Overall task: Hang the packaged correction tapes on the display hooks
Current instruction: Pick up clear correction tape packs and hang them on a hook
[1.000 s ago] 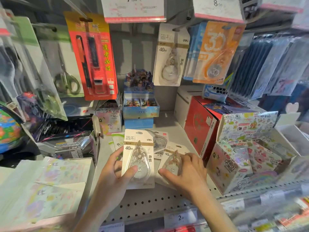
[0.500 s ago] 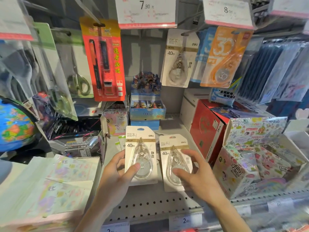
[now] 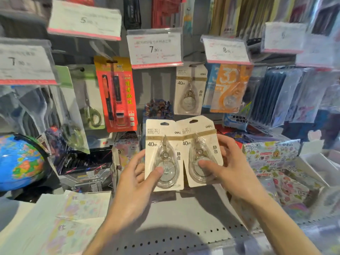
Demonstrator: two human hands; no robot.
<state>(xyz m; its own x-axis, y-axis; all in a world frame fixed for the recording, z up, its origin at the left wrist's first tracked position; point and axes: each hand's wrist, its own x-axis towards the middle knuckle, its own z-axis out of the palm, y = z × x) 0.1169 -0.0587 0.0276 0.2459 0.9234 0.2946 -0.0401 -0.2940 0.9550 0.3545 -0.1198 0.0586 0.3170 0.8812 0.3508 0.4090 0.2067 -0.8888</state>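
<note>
My left hand (image 3: 134,179) pinches a beige-carded correction tape pack (image 3: 162,144), thumb on its clear blister. My right hand (image 3: 230,168) pinches a second identical pack (image 3: 199,133), tilted slightly right and overlapping the first pack's edge. Both packs are held up above the shelf, hang holes at the top. A matching pack (image 3: 189,91) hangs on a display hook under the 7.90 price tag (image 3: 155,48), just above the two held packs.
An orange correction tape pack (image 3: 230,87) hangs to the right, a red pen pack (image 3: 117,94) and scissors (image 3: 90,109) to the left. A globe (image 3: 20,161) sits far left. Patterned boxes (image 3: 272,155) crowd the right of the perforated shelf (image 3: 184,218).
Both hands have lifted their packs up off the shelf toward the hooks and brought them side by side. The camera has tilted up, showing more price tags.
</note>
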